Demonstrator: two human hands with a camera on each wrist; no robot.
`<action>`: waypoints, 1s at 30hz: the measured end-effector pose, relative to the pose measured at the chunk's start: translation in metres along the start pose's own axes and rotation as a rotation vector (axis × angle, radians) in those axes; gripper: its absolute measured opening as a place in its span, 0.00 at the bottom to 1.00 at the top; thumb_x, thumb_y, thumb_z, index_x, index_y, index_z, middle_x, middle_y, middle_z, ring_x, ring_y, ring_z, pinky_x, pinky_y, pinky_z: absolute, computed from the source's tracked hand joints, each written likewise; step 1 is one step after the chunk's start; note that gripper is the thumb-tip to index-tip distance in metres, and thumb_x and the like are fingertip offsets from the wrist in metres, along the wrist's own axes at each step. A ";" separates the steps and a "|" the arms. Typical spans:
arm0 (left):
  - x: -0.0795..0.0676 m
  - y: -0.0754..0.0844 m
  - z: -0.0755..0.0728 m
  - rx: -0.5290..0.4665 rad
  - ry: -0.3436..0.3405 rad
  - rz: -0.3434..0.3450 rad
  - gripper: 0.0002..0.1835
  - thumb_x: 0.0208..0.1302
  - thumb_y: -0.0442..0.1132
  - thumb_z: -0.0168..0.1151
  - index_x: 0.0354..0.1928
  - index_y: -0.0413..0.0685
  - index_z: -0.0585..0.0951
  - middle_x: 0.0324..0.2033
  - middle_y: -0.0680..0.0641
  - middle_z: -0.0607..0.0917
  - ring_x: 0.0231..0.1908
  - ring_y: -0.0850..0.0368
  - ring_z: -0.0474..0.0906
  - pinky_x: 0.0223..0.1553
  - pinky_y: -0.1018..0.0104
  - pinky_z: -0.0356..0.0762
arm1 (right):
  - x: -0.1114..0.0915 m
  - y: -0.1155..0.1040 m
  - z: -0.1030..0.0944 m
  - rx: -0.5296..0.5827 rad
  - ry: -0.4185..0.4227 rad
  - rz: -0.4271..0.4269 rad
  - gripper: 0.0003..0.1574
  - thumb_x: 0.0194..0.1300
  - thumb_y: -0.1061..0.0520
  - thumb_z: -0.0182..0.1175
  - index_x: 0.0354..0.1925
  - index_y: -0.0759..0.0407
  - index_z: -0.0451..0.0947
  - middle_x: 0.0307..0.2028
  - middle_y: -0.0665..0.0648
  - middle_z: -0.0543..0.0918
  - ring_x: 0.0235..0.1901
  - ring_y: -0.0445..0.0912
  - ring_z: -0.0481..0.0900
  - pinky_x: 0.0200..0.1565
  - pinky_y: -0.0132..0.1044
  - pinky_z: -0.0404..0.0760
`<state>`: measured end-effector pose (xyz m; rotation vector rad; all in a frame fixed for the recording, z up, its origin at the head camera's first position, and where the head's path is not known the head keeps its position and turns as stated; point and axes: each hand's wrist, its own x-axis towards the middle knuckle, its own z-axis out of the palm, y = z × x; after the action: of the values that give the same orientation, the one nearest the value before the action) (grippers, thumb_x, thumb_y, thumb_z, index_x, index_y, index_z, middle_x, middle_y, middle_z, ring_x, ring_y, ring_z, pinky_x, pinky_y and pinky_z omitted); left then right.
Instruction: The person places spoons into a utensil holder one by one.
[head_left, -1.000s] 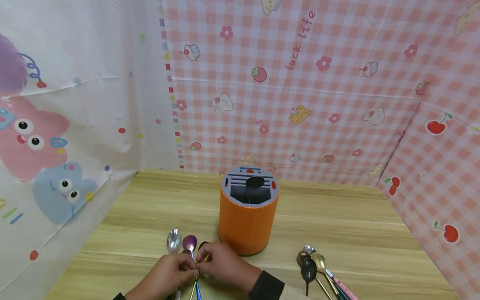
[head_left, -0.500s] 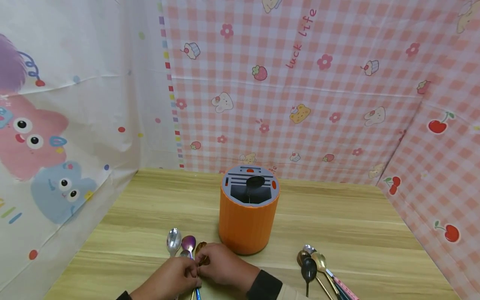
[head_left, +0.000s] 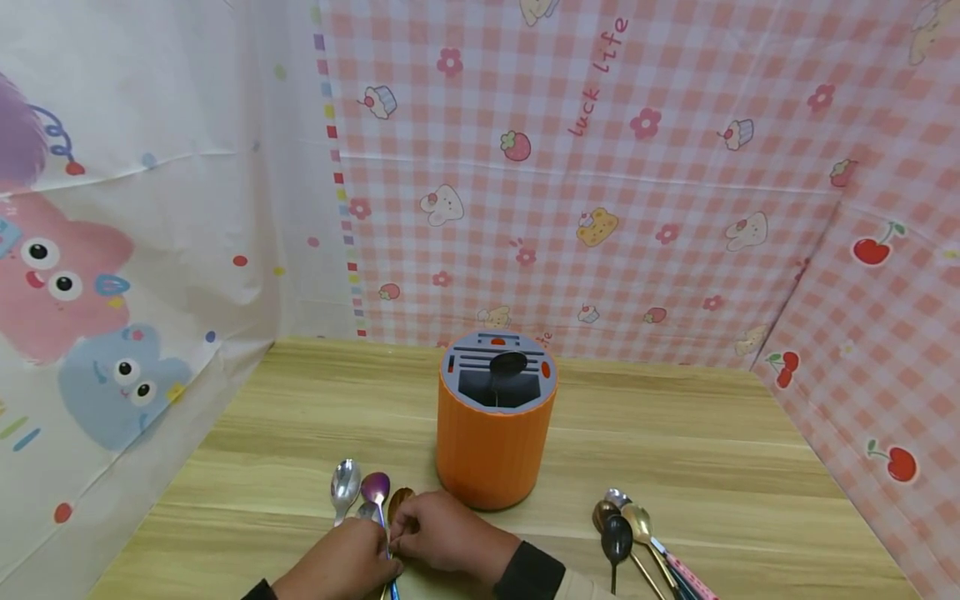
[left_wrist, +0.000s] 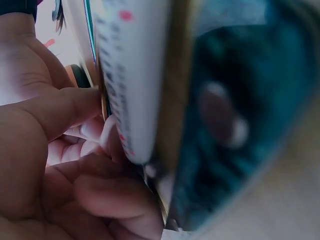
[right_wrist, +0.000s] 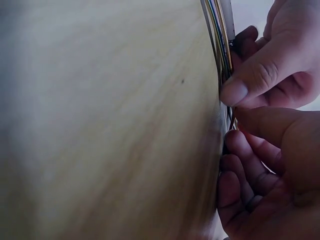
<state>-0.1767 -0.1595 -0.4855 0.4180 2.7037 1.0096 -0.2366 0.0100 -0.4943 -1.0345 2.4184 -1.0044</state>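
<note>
In the head view, several spoons lie side by side at the front left. Among them are a silver spoon point(head_left: 346, 482), a purple spoon point(head_left: 376, 486) and a gold-brown spoon point(head_left: 401, 500); a second silver bowl is partly covered. My left hand point(head_left: 339, 557) pinches the bunched handles, its thumb point(right_wrist: 234, 92) lying across them in the right wrist view. Close beside it, my right hand point(head_left: 444, 532) pinches the gold-brown spoon just below the bowl. A white printed handle point(left_wrist: 135, 75) and a teal handle point(left_wrist: 230, 165) fill the left wrist view.
An orange cylindrical holder point(head_left: 491, 454) with a grey slotted top stands behind my right hand, a black spoon point(head_left: 508, 364) upright in it. A second group of spoons, with a black one point(head_left: 617, 540) on top, lies at right. Printed cloths surround the wooden table point(head_left: 697, 433).
My left fingertips have slid a little toward the near edge along the handles. More of the gold-brown bowl and the second silver bowl shows. The right hand stays nearly in place.
</note>
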 end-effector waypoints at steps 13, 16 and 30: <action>-0.001 0.000 -0.001 0.014 0.072 -0.006 0.17 0.45 0.35 0.61 0.11 0.57 0.64 0.10 0.61 0.62 0.12 0.66 0.59 0.14 0.72 0.54 | -0.002 -0.005 0.001 0.043 -0.001 0.063 0.07 0.60 0.58 0.67 0.28 0.48 0.80 0.21 0.40 0.77 0.23 0.34 0.69 0.27 0.26 0.69; -0.001 0.000 -0.003 -0.043 0.063 -0.025 0.17 0.47 0.34 0.60 0.11 0.56 0.64 0.09 0.61 0.62 0.11 0.66 0.58 0.14 0.72 0.53 | -0.002 -0.004 0.002 0.054 0.006 0.067 0.08 0.61 0.56 0.67 0.27 0.47 0.80 0.20 0.40 0.78 0.23 0.33 0.70 0.27 0.25 0.69; 0.000 0.004 -0.013 -0.252 0.039 -0.069 0.14 0.63 0.38 0.62 0.20 0.47 0.72 0.12 0.56 0.72 0.13 0.64 0.66 0.14 0.72 0.61 | -0.001 -0.005 -0.003 0.286 0.053 0.149 0.16 0.69 0.48 0.60 0.25 0.49 0.83 0.17 0.43 0.74 0.17 0.36 0.66 0.20 0.28 0.62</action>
<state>-0.1796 -0.1638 -0.4733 0.2587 2.5585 1.3294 -0.2352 0.0099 -0.4883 -0.7276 2.2660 -1.2902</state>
